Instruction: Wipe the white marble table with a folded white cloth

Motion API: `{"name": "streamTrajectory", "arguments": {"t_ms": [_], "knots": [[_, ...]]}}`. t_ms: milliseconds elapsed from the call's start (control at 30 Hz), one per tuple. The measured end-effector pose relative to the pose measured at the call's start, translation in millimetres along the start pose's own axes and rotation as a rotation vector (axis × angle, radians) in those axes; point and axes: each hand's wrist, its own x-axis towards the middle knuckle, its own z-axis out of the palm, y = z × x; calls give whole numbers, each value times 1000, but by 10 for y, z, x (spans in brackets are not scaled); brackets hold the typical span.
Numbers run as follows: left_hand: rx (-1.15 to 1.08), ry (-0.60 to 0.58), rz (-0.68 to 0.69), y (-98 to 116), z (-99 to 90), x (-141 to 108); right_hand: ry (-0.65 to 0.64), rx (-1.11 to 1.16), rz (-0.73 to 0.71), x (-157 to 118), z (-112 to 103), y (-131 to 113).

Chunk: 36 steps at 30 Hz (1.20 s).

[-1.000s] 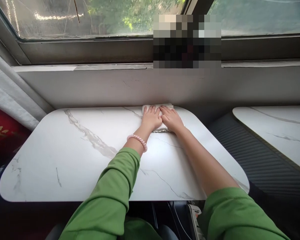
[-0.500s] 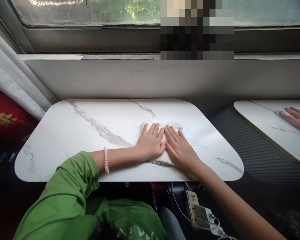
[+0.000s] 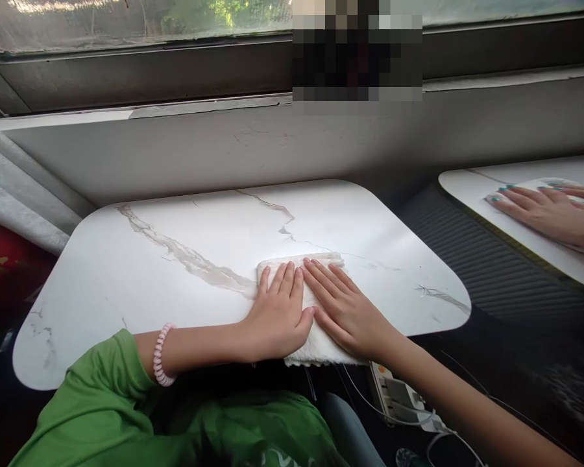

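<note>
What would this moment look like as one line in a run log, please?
left hand flat on cloth | right hand flat on cloth | cloth past near edge of table | another person's hand at neighbouring table

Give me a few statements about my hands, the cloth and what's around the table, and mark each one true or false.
1. The left hand and the right hand both rest on the white cloth. True.
2. The pink coiled band is on the right arm. False: the pink coiled band is on the left arm.
3. The cloth lies at the far edge of the table, by the wall. False: it is at the near edge of the table.
4. Another person's hand is over the second table. True.
5. The left sleeve is red. False: the left sleeve is green.
</note>
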Motion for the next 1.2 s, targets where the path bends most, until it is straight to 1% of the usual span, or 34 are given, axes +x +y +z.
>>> {"name": "streamTrajectory", "arguments": {"t_ms": [100, 200, 333, 467, 567, 633, 733, 900, 1067, 1200], "knots": [[-21, 25, -90, -89, -1, 152, -7, 9, 0, 177, 79, 96], [15, 99, -187, -287, -15, 401, -28, 20, 41, 507, 206, 254], [80, 197, -251, -731, -115, 811, -56, 21, 106, 1120, 384, 515], [122, 260, -287, -1226, -259, 1171, -39, 26, 131, 1721, 517, 726], [152, 288, -291, -1509, -350, 1350, -17, 22, 145, 2046, 590, 821], [162, 284, -295, -1627, -396, 1422, 0, 26, 151, 2184, 631, 866], [163, 269, -313, -1705, -435, 1477, 23, 46, 166, 2286, 682, 916], [171, 269, -321, -1692, -425, 1469, 53, 51, 182, 2280, 703, 911], [168, 270, -313, -1629, -398, 1365, 41, 39, 196, 2190, 658, 805], [172, 253, -304, -1538, -359, 1199, 29, 47, 188, 2051, 625, 681]]}}
